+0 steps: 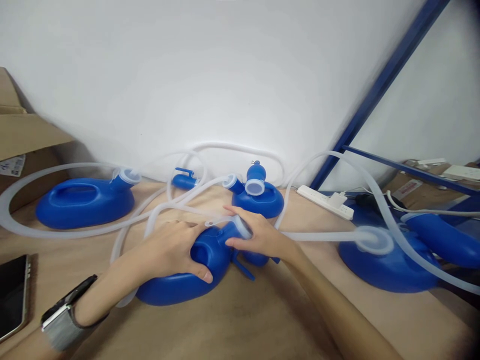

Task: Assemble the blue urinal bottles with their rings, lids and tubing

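Observation:
A blue plastic bottle with a handle (187, 285) lies on the wooden table in front of me. My left hand (170, 250) is wrapped over its top and handle, thumb pressed on the blue body. My right hand (258, 232) is closed round the bottle's neck where a clear tube end (240, 222) meets it. A watch (62, 317) sits on my left wrist.
More blue bottles lie at the left (84, 200), back centre (258, 197) and right (386, 262), joined by looping clear tubes (56, 232). A phone (13, 295) lies at the left edge, a cardboard box (26, 140) behind it. A white power strip (324, 200) and a blue frame post (378, 90) stand at the right.

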The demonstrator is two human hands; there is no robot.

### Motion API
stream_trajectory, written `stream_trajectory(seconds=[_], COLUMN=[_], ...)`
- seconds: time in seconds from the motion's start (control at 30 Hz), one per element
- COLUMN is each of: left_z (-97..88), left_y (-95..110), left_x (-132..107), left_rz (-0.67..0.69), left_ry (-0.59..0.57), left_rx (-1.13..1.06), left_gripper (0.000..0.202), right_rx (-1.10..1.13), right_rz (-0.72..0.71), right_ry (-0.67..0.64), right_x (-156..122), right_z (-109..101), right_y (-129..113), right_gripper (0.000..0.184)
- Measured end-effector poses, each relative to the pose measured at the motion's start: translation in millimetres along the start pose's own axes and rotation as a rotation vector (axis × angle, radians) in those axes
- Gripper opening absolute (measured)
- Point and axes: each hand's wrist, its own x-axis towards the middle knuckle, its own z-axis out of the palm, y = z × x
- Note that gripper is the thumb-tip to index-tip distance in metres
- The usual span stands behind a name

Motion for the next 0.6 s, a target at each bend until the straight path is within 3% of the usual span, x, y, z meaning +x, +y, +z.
stream_trajectory(seconds=[0.07,0.13,0.23,0.3,0.43,0.5,0.6], left_z=[-0.5,-1.4,-2.2,-2.3,-1.5,-1.1,-0.5], left_y=[0,0,2,2,2,2,1], left_x=[0,0,-1,-1,-1,0,1], left_rz=[0.001,0.008,0.030,0.029,-0.016,-0.017,-0.020], left_ry=[0.004,0.006,0.018,0.016,0.009,0.015,0.021], left_rx=[0.013,0.028,0.035,0.039,0.055,0.062,0.072], left_gripper=[0.103,0.106,0.107,0.105,0.104,0.101,0.100], right_rx=[-0.077,-0.203,-0.408,-0.476,-0.494,-0.543,-0.649], right_rz=[-0.006,-0.056,-0.118,-0.158,-0.295,-0.311,-0.290], right_ry=[0.038,0.187,0.452,0.525,0.713,0.742,0.677], right_x=[-2,-8,-23,-33,-41,-39,-35], right_z=[3,9,25,34,43,41,36], right_y=[1,4,15,24,35,36,34], right_gripper=[0.088,0.093,0.065,0.041,0.039,0.042,0.049])
